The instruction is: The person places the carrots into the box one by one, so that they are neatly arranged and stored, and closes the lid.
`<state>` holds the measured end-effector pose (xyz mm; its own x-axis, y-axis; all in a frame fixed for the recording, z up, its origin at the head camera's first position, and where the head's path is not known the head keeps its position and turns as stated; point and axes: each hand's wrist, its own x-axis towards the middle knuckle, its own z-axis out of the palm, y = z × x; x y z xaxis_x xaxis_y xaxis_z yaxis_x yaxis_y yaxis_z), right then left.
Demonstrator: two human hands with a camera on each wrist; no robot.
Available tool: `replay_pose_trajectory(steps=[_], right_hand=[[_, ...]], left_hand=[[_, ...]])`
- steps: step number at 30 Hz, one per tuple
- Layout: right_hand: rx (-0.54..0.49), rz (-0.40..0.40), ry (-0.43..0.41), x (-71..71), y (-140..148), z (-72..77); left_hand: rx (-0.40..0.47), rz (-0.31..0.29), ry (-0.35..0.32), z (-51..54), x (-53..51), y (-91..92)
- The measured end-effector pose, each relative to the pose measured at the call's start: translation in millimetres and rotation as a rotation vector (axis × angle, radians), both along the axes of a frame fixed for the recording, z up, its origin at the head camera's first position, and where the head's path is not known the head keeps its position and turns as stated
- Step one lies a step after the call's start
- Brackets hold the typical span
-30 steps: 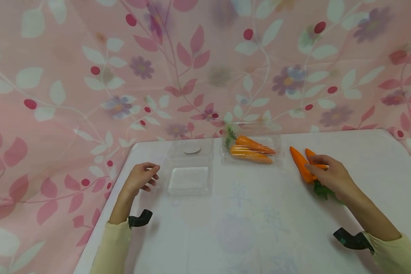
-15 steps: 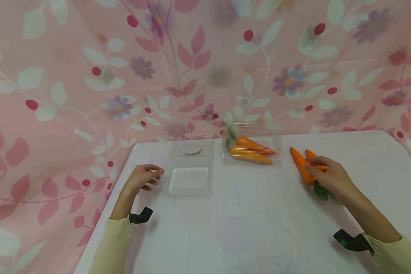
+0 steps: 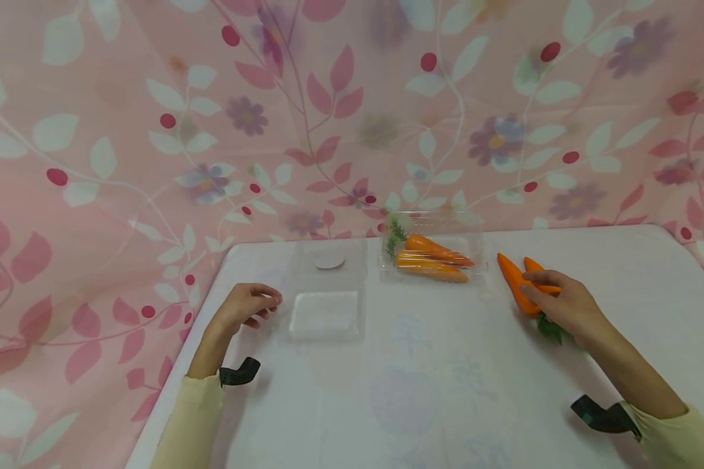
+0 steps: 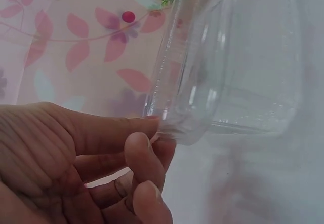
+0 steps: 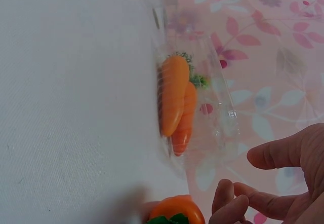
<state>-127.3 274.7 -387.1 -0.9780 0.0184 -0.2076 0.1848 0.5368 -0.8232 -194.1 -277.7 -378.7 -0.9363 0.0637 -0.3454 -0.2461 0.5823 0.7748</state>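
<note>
- Two bare hands reached over the white table [image 3: 352, 404]; one clear plastic container [image 3: 324, 319] lay at its left side, lid [image 3: 305, 260] folded to the far side, base to the near side, a pale oval sticker [image 3: 330, 262] on the lid.
- Left hand [image 3: 243, 306]: thumb and finger appeared to pinch the container's left edge; the left wrist view put the thumb tip on the rim.
- Right hand [image 3: 569, 299]: released, thumb and fingers parted, nothing gripped. It was poised above the loose carrots [image 3: 513, 281] at right; any light contact could not be settled.
- Handling, container (judged): very light, thin, springy, rather slick. Squeezed walls would likely dent or crack at a fold; a push could slide it across the cloth.
- Suggested hold: the rim or a corner, where the plastic should be stiffest, with light fingertip pressure.
- Handling, carrots (judged): firm, smooth, apt to roll; weight undetermined. Suggested hold: across the thick near end, beside the green leaves [image 3: 550, 327], which looked too floppy to lift by.
- Second container [image 3: 462, 242]: stood at the far edge, right of the first, with packed carrots [image 3: 428, 244] and a green sprig [image 3: 395, 234] inside.
</note>
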Motion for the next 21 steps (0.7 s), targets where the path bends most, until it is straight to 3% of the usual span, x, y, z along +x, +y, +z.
replay_pose_trajectory(steps=[12,21], right_hand=[[0.007,0.015,-0.003,1.5,-0.2,1.6],[0.006,0.010,-0.002,3.3,-0.6,1.7]], left_hand=[[-0.081,-0.085,-0.042,11.4,25.2,-7.8],[-0.072,-0.159,-0.070,21.0,45.5,-4.6]])
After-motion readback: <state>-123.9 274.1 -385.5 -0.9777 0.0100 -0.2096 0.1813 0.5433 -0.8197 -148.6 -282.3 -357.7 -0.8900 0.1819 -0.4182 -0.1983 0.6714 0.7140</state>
